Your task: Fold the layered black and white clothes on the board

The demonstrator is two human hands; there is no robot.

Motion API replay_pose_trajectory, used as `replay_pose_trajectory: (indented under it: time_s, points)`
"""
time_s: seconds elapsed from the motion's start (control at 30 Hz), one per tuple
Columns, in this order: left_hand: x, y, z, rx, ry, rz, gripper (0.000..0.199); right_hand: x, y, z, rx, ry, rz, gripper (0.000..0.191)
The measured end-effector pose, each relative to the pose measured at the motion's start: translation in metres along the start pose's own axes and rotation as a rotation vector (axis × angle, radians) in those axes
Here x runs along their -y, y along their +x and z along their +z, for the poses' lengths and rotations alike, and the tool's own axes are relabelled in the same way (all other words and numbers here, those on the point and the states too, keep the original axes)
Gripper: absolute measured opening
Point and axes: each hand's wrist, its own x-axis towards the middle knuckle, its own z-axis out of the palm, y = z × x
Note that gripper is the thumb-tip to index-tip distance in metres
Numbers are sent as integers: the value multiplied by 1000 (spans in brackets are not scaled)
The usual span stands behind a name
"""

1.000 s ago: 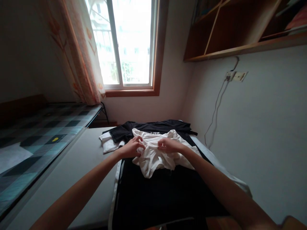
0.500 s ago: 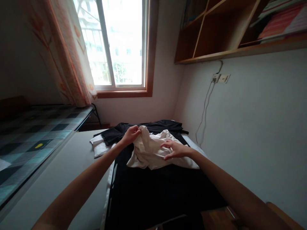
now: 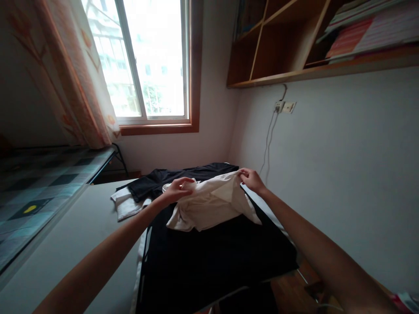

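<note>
A cream-white garment (image 3: pixel 212 203) is partly lifted over a large black cloth (image 3: pixel 209 257). My left hand (image 3: pixel 179 189) is closed on the garment's upper left part, fingers bent over the fabric. At the upper right corner, my right hand (image 3: pixel 250 179) pinches the same garment, so its top edge stretches between both hands. Behind it lies a dark garment (image 3: pixel 157 176), with a folded white cloth (image 3: pixel 126 204) beside it on the left.
A pale tabletop (image 3: pixel 88 231) extends to the left, beside a bed with a checked cover (image 3: pixel 65 179). Wooden shelves (image 3: pixel 281 48) hang above the right side. A cable (image 3: pixel 269 139) runs down the wall from a socket (image 3: pixel 279 106).
My right hand has closed on the white garment and raised its right corner. My left hand has shifted its hold on the fabric. The view has turned slightly to the right.
</note>
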Motion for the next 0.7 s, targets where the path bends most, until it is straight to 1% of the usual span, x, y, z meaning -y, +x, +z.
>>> replay_pose_trajectory:
  time_s: [0.03, 0.07, 0.13, 0.17, 0.2, 0.23, 0.27, 0.3, 0.33, 0.37, 0.4, 0.47, 0.5, 0.53, 0.57, 0.63, 0.7]
  points:
    - [-4, -1, 3, -14, 105, 17, 31, 2, 0, -4, -7, 18, 44, 15]
    - [-9, -1, 6, -85, 229, 30, 26, 4, 0, -7, 5, 47, 95, 16]
    - [-19, -3, 13, -281, 434, 61, 23, 12, -5, -9, 76, 150, 196, 24]
    - [-24, -4, 17, -322, 469, 88, 20, 18, -8, -8, 130, 222, 235, 30]
    - [-28, -6, 24, -291, 446, 117, 15, 25, -12, -4, 185, 303, 262, 35]
    - [-31, -8, 32, -199, 367, 139, 12, 32, -17, 1, 234, 384, 274, 40]
    - [-34, -10, 41, -69, 245, 153, 13, 40, -22, 8, 277, 454, 275, 43]
    - [-35, -13, 51, 57, 98, 148, 20, 49, -27, 15, 315, 513, 265, 44]
    - [-35, -15, 62, 119, -48, 138, 33, 57, -32, 24, 364, 563, 241, 43]
    - [-33, -17, 72, 119, -160, 139, 46, 66, -37, 32, 423, 591, 205, 41]
    - [-31, -18, 80, 89, -245, 130, 52, 74, -41, 40, 519, 588, 156, 39]
    - [-25, -18, 89, -6, -358, 93, 44, 86, -45, 51, 670, 533, 35, 33]
    - [-22, -18, 89, -35, -395, 70, 37, 90, -44, 54, 723, 503, -12, 33]
    - [-19, -18, 87, -48, -427, 44, 31, 91, -41, 55, 750, 477, -45, 33]
    - [-17, -18, 82, -46, -460, 12, 27, 90, -37, 56, 748, 454, -65, 34]
    - [-14, -19, 68, -44, -551, -81, 25, 84, -27, 55, 673, 395, -98, 33]
    - [-15, -21, 51, -50, -682, -190, 29, 74, -18, 56, 573, 287, -160, 31]
